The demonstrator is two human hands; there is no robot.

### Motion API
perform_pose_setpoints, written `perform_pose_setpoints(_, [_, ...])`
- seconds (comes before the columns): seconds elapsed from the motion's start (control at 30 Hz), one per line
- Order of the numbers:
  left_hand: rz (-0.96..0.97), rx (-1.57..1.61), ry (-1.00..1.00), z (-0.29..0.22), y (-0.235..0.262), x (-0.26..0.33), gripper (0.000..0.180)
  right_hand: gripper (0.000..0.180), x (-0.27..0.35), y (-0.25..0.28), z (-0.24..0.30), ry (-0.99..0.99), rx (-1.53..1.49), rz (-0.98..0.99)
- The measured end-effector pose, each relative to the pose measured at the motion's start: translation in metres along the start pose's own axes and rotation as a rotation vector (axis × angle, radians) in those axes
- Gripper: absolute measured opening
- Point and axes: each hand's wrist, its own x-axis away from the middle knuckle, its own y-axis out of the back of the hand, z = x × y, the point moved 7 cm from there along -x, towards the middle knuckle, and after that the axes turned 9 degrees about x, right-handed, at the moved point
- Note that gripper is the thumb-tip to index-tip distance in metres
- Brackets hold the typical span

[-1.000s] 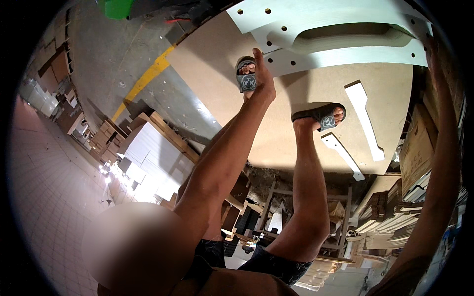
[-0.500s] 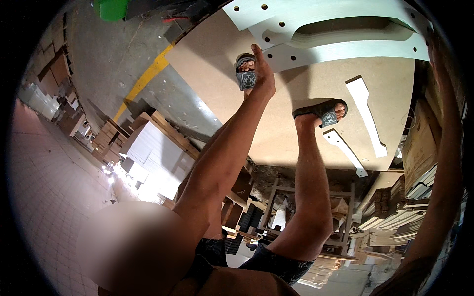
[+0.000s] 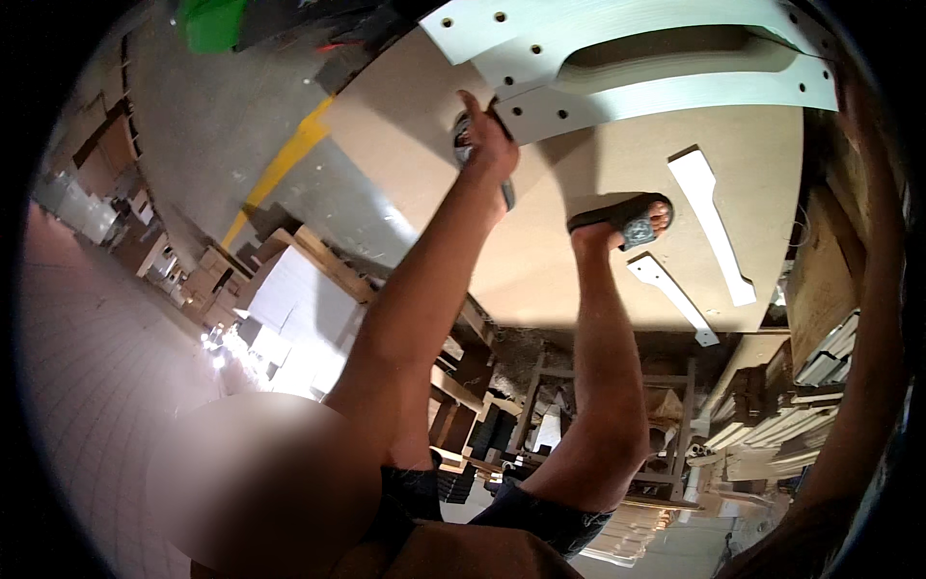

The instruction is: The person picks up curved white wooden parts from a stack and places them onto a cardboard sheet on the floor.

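I am bent far over, so the floor fills the top of the picture. My left hand point(image 3: 487, 145) grips the near corner of a stack of long white shaped panels point(image 3: 627, 87) with drilled holes and a slot cut-out. My left arm covers most of my left leg and its black sandal point(image 3: 505, 196). My right foot in a black sandal point(image 3: 627, 220) stands on a large brown board point(image 3: 579, 261). My right arm runs up the right edge; my right hand point(image 3: 854, 106) is in shadow by the panels' far end, its hold unclear.
Two white offcut strips point(image 3: 712, 222) point(image 3: 675, 297) lie on the brown board. A yellow line point(image 3: 285, 164) crosses the grey floor, with a green thing point(image 3: 212, 24) beyond. A stack of white sheets point(image 3: 289, 309), wooden frames and piled timber point(image 3: 772, 434) stand behind my legs.
The white panels have come nearer and lower in the picture. My left hand, close to their corner before, now holds that corner in front of my left sandal.
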Motion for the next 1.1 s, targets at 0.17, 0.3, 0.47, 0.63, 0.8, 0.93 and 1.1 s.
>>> perform_pose_setpoints(0.17, [0.087, 0.004, 0.049, 0.013, -0.025, -0.021, 0.083, 0.068, -0.009, 0.031, 0.003, 0.029, 0.009, -0.018])
perform_pose_setpoints(0.3, [0.185, 0.118, 0.184, 0.015, -0.021, -0.023, 0.073, 0.067, -0.015, 0.033, 0.004, 0.027, 0.001, -0.014])
perform_pose_setpoints(0.47, [0.089, 0.002, 0.141, 0.014, -0.026, -0.024, 0.074, 0.067, -0.025, 0.037, 0.003, 0.016, -0.001, -0.007])
perform_pose_setpoints(0.63, [0.088, -0.047, 0.125, 0.017, -0.032, -0.02, 0.06, 0.066, -0.03, 0.038, 0.002, 0.005, -0.011, -0.008])
perform_pose_setpoints(0.8, [0.064, -0.002, 0.111, 0.012, -0.031, -0.022, 0.057, 0.066, -0.032, 0.037, 0.004, 0.0, -0.02, -0.006])
perform_pose_setpoints(0.93, [0.113, 0.026, 0.058, 0.011, -0.045, -0.019, 0.058, 0.066, -0.03, 0.04, 0.001, -0.012, -0.015, -0.011])
perform_pose_setpoints(1.1, [0.125, 0.043, 0.059, 0.004, -0.036, -0.027, 0.057, 0.065, -0.034, 0.038, 0.004, -0.009, -0.036, -0.014])
